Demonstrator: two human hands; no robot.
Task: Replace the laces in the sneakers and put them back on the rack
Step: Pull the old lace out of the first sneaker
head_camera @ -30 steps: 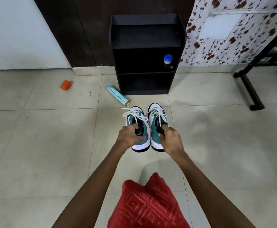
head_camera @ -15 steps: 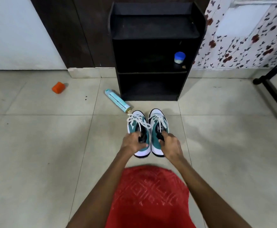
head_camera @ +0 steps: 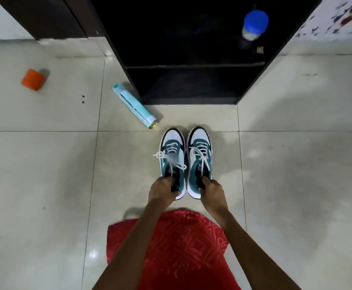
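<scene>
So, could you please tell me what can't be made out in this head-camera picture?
1. Head view: fingertips of the left hand and right hand, tucked inside the left sneaker and right sneaker.
2. Head view: top of the rack, cut off by the upper edge; its shelves are too dark.
3. Head view: print on the teal can, too small.
4. Head view: whether either sneaker rests on the floor.
</scene>
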